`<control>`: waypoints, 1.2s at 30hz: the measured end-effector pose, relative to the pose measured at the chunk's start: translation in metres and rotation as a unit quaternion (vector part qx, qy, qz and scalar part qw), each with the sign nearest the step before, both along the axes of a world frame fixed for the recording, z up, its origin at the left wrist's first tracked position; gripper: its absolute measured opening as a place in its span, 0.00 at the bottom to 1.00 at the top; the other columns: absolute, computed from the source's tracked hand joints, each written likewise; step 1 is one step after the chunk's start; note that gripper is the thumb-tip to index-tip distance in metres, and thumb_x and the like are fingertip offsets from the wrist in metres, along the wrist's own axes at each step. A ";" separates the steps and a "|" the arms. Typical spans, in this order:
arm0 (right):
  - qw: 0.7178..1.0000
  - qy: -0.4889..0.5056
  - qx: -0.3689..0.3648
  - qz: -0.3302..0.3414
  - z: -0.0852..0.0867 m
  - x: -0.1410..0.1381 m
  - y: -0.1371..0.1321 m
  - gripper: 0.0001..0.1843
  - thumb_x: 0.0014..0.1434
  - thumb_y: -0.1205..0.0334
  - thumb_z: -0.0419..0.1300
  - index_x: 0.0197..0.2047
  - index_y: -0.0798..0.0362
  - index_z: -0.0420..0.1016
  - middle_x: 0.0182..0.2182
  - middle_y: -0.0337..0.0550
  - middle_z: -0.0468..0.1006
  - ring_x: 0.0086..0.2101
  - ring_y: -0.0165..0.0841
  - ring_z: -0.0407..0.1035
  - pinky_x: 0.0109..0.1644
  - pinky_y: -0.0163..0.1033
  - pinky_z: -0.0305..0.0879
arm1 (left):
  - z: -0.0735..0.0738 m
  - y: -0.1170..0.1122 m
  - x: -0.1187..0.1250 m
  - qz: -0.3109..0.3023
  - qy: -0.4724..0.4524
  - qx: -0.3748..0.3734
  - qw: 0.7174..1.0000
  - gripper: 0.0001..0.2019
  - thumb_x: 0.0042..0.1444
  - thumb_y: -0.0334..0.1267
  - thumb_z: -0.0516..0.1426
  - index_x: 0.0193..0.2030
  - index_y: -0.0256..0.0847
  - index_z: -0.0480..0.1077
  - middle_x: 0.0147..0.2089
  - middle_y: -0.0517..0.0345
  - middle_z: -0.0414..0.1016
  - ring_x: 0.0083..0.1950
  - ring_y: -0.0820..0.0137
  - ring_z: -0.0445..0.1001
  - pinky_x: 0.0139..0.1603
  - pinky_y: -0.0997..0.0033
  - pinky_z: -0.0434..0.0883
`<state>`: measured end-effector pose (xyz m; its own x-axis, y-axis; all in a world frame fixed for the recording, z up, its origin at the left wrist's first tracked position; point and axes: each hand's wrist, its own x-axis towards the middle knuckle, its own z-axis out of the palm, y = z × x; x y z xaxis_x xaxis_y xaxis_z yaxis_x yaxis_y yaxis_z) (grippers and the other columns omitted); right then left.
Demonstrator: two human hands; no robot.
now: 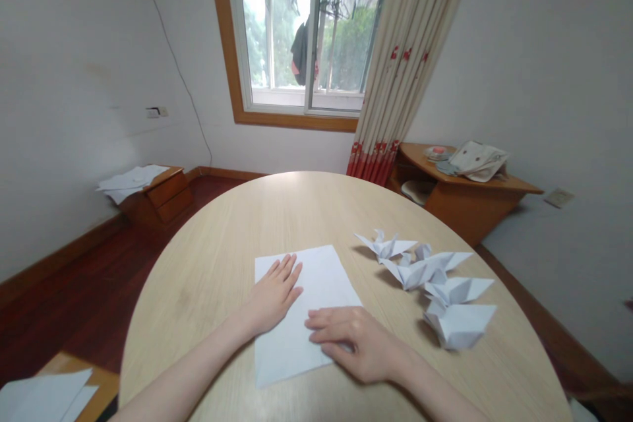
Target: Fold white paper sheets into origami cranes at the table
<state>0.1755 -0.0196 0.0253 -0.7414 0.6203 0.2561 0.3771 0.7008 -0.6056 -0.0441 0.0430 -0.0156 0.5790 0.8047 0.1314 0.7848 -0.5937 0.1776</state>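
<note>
A white sheet of paper (321,277) lies flat on the round wooden table (212,277) in front of me. My left hand (277,293) rests palm down on the sheet's left side, fingers stretched out toward its far edge. Across the sheet's right edge lies my right hand (353,339), its fingers extended to the left and touching the paper, the thumb a little apart below them. Neither hand grips anything that I can see. To the right stand several folded paper cranes (459,323) in a slanting row, close against one another.
A cabinet (168,194) with papers on it stands at the left wall. Behind the table on the right, a corner desk (469,204) bears a cloth bag (479,160). More white sheets (47,395) lie at the lower left. A curtain (395,79) hangs beside the window.
</note>
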 end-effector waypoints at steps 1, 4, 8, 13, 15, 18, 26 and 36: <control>1.000 -0.019 0.001 -0.006 -0.001 0.003 0.003 0.17 0.59 0.67 0.55 0.49 0.53 0.79 0.52 0.48 0.77 0.56 0.37 0.67 0.61 0.45 0.62 | 0.000 0.000 0.001 0.003 -0.001 0.001 1.000 0.24 0.68 0.41 0.44 0.67 0.30 0.54 0.71 0.41 0.49 0.72 0.60 0.46 0.69 0.53 0.52; 0.996 -0.086 -0.005 -0.013 -0.002 0.010 0.012 0.20 0.59 0.65 0.57 0.54 0.50 0.75 0.59 0.48 0.70 0.62 0.41 0.58 0.66 0.53 0.53 | 0.000 0.000 0.003 0.036 -0.005 0.014 0.999 0.26 0.67 0.41 0.45 0.67 0.26 0.53 0.70 0.38 0.50 0.71 0.58 0.46 0.69 0.52 0.53; 0.992 -0.122 -0.017 -0.015 -0.006 0.016 0.020 0.22 0.62 0.60 0.57 0.59 0.45 0.70 0.64 0.46 0.61 0.65 0.42 0.50 0.68 0.56 0.46 | 0.000 0.000 0.004 0.072 -0.034 0.037 0.996 0.26 0.65 0.38 0.46 0.67 0.26 0.53 0.70 0.37 0.51 0.71 0.58 0.47 0.68 0.52 0.55; 0.990 -0.135 -0.019 -0.029 -0.009 0.017 0.021 0.23 0.64 0.55 0.57 0.62 0.41 0.66 0.65 0.44 0.58 0.66 0.42 0.47 0.68 0.58 0.41 | 0.003 -0.007 0.006 0.094 -0.074 0.013 0.993 0.23 0.63 0.32 0.44 0.64 0.27 0.58 0.69 0.39 0.56 0.70 0.60 0.53 0.67 0.54 0.57; 0.989 -0.138 -0.019 -0.041 -0.011 0.017 0.021 0.23 0.65 0.54 0.55 0.63 0.40 0.64 0.66 0.43 0.56 0.66 0.42 0.46 0.68 0.59 0.40 | 0.005 -0.010 0.007 0.098 -0.083 0.000 0.992 0.22 0.62 0.32 0.45 0.63 0.29 0.61 0.67 0.41 0.59 0.69 0.60 0.57 0.67 0.55 0.59; 0.987 -0.144 -0.023 -0.061 -0.013 0.016 0.022 0.24 0.66 0.52 0.53 0.65 0.39 0.60 0.67 0.42 0.53 0.67 0.42 0.43 0.68 0.59 0.38 | 0.008 -0.013 0.008 0.093 -0.082 -0.017 0.992 0.21 0.62 0.33 0.45 0.60 0.33 0.65 0.66 0.44 0.63 0.67 0.60 0.61 0.65 0.57 0.63; 0.977 -0.199 -0.049 -0.064 -0.010 0.014 0.021 0.40 0.59 0.38 0.55 0.69 0.43 0.49 0.69 0.46 0.42 0.68 0.44 0.32 0.69 0.59 0.33 | 0.030 -0.015 -0.003 0.016 -0.059 -0.104 0.993 0.21 0.64 0.39 0.49 0.60 0.32 0.67 0.66 0.43 0.62 0.66 0.61 0.62 0.65 0.62 0.62; 0.973 -0.210 -0.082 -0.044 -0.007 0.016 0.019 0.55 0.50 0.34 0.62 0.71 0.48 0.41 0.70 0.51 0.37 0.68 0.48 0.29 0.68 0.61 0.30 | 0.029 -0.017 -0.008 -0.038 -0.032 -0.162 0.986 0.53 0.41 0.60 0.65 0.69 0.34 0.51 0.71 0.34 0.44 0.72 0.53 0.44 0.69 0.55 0.51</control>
<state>0.1916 -0.0003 0.0181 -0.7015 0.6931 -0.1662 0.6696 0.5611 -0.4866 -0.0517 0.0258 0.0136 0.6380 0.7650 -0.0878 0.7216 -0.5542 0.4149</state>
